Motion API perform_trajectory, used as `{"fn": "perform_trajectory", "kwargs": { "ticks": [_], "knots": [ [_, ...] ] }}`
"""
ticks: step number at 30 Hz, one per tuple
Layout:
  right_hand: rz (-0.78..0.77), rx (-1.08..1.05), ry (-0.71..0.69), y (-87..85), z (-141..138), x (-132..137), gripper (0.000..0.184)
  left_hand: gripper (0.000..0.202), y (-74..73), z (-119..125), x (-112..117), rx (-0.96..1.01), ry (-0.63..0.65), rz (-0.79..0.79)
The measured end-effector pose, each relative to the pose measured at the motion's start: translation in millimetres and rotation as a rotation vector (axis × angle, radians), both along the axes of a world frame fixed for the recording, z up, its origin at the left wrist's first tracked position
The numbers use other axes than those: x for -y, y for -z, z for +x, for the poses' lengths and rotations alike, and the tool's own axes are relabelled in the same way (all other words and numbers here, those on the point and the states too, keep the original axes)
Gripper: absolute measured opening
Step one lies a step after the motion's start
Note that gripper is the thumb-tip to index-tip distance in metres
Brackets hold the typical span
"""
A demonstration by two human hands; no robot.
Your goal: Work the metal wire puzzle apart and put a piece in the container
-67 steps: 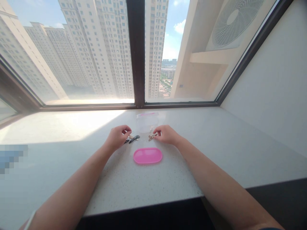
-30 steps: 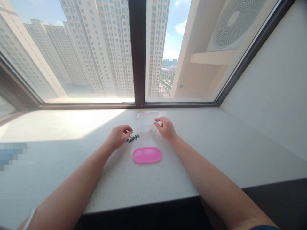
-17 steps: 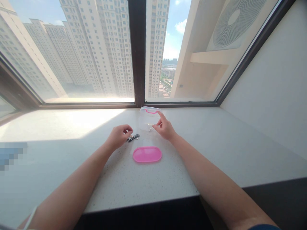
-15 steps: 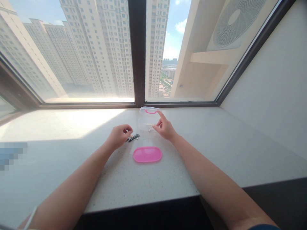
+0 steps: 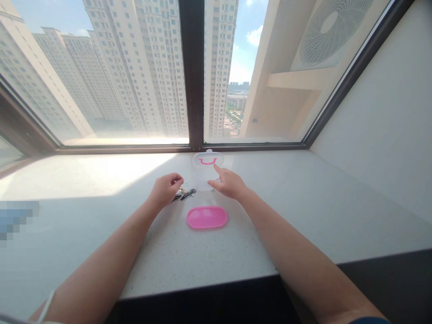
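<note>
A clear plastic box (image 5: 200, 176) with a pink handle (image 5: 208, 162) stands near the window. My right hand (image 5: 229, 182) is on its right side, thumb across the front and forefinger stretched toward the handle, gripping the box. Left of it, my left hand (image 5: 166, 189) hovers with curled fingers pressed together; whatever they may hold is hidden. Just below those fingertips lie several small black-and-silver metal tools (image 5: 188, 194), perhaps nail clippers, too small to be sure. Nearer to me a pink oval lid (image 5: 207, 218) rests flat on the sill.
All this sits on a pale speckled windowsill (image 5: 202, 256), whose dark front edge runs along the bottom. Behind rises a dark-framed window (image 5: 195, 90). A white wall (image 5: 381, 135) bounds the right side. A blurred blue patch (image 5: 15, 218) shows at far left.
The box has shifted slightly left and toward me, its top now showing more. My right thumb and forefinger have spread from a pinch. My left hand has moved slightly left, uncovering more metal tools.
</note>
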State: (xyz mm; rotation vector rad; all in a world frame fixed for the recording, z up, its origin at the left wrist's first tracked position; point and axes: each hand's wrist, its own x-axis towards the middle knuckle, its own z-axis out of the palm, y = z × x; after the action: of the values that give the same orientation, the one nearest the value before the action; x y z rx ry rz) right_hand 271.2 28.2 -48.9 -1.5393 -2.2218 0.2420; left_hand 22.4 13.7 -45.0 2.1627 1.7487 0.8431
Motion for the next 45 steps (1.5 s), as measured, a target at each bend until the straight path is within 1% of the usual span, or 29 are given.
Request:
{"fn": "perform_trajectory", "kwargs": {
  "ticks": [3, 6, 10, 14, 17, 21, 24, 27, 30, 33, 36, 40, 42, 45],
  "knots": [
    [0.024, -0.004, 0.008, 4.7, -2, 0, 0.076, 0.028, 0.0, -5, -3, -0.031, 0.006, -0.011],
    [0.049, -0.046, 0.007, 9.0, -3, 0, 0.069, 0.028, -1.0, -12, -6, -0.114, 0.026, -0.042],
    [0.076, -0.116, -0.03, 10.8, -2, -2, 0.062, 0.032, -1.5, -19, -7, -0.215, 0.07, -0.067],
    [0.11, -0.173, -0.057, 9.3, -1, -1, 0.054, 0.037, 0.8, -15, -6, -0.216, 0.159, -0.099],
    [0.145, -0.2, -0.074, 8.4, 0, 0, 0.05, 0.034, 4.1, -11, -6, -0.203, 0.207, -0.121],
    [0.182, -0.229, -0.076, 6.6, 1, 1, 0.045, 0.029, 8.0, -10, -7, -0.194, 0.202, -0.099],
    [0.256, -0.271, -0.064, 3.1, 0, 5, 0.039, 0.028, 9.2, -11, -7, -0.182, 0.196, -0.07],
    [0.336, -0.316, -0.062, -0.6, -3, 11, 0.033, 0.028, 7.4, -12, -6, -0.163, 0.187, -0.055],
    [0.368, -0.353, -0.109, -1.9, -8, 18, 0.029, 0.026, 2.8, -13, -4, -0.122, 0.161, -0.051],
    [0.344, -0.364, -0.203, -0.1, -13, 23, 0.029, 0.024, -1.7, -13, -3, -0.04, 0.133, -0.058],
    [0.27, -0.329, -0.344, 3.9, -19, 27, 0.03, 0.026, -3.1, -15, -3, 0.034, 0.134, -0.072],
    [0.12, -0.199, -0.538, 10.3, -27, 30, 0.038, 0.03, -0.5, -15, -4, -0.005, 0.129, -0.088],
    [0.041, -0.129, -0.583, 12.6, -30, 30, 0.039, 0.031, 1.4, -14, -6, -0.035, 0.11, -0.084],
    [-0.028, -0.082, -0.59, 13.8, -30, 30, 0.03, 0.034, 4.0, -14, -7, -0.049, 0.064, -0.087]
  ]
}}
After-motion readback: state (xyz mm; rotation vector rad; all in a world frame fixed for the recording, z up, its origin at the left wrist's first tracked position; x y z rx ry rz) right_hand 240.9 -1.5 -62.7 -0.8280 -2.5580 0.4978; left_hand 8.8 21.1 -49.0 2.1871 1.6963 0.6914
